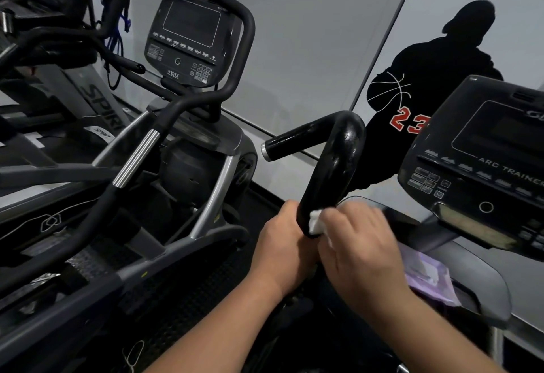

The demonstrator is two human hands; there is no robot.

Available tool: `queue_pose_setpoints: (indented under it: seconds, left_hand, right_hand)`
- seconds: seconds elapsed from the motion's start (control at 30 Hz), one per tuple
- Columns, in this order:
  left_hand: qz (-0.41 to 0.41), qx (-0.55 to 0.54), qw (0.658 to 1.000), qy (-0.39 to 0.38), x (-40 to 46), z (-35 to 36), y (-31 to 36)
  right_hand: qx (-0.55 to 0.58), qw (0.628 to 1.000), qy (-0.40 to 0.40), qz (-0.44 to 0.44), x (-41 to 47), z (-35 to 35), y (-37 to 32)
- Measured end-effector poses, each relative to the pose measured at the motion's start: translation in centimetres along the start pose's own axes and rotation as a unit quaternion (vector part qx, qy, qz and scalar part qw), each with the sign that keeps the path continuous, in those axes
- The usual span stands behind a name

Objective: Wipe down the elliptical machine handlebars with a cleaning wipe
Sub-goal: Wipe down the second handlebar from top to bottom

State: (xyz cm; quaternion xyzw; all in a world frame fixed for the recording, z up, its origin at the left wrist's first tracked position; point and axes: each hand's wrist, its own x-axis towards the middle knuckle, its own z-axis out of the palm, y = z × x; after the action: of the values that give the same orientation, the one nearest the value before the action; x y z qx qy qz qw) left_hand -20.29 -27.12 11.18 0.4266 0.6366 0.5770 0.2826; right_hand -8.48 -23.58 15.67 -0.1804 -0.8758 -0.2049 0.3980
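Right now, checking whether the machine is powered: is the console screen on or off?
Off, as far as it shows: the console screen is dark with no lit figures, though it is partly cut by the frame edge.

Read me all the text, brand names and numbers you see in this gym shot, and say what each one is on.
"750A": base of the left machine's console.
"ARC TRAINER", cut off by the frame edge: near console.
"SPIRIT": treadmill rail, repeated on a small silver badge.
"23" in red: basketball player wall silhouette.
Button labels on both consoles: too small to read.
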Motion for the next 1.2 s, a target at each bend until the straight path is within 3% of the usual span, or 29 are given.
queue_pose_setpoints:
  seconds: [0.07, 0.2, 0.4, 0.57, 0.73, 0.9, 1.03, 1.2]
  left_hand:
    - [-0.005, -0.005, 1.000, -0.007, -0.3, -0.3, -0.1]
    - [-0.014, -0.002, 1.000, -0.007, -0.5, -0.5, -0.2]
    - [-0.019, -0.023, 0.999, -0.013, -1.1, -0.8, -0.2]
    - [-0.029, 0.016, 0.999, 0.013, -1.2, -0.4, -0.4]
    - [-0.030, 0.023, 0.999, 0.026, -1.1, -0.3, -0.6]
    - [-0.016, 0.038, 0.998, 0.048, -1.4, -0.3, -0.9]
    - [0.000, 0.038, 0.998, 0.051, -1.6, -0.3, -1.2]
    - [0.001, 0.019, 0.999, 0.051, -2.1, -0.5, -1.5]
  right_hand:
    - [0.033, 0.999, -0.007, 0.016, -0.6, 0.2, -0.3]
    - [0.129, 0.981, 0.026, 0.140, -0.4, 0.4, -0.6]
    - [0.230, 0.932, 0.059, 0.272, -0.7, 0.8, -1.8]
    - [0.318, 0.864, 0.058, 0.386, -2.1, 1.4, -3.7]
    - [0.365, 0.834, 0.109, 0.399, 0.2, 0.8, -2.3]
    - [0.435, 0.792, 0.068, 0.422, -0.4, 0.8, -2.8]
    - [0.483, 0.764, 0.136, 0.406, 1.3, 0.1, -1.1]
    - [0.476, 0.764, 0.089, 0.426, -0.6, 0.6, -3.3]
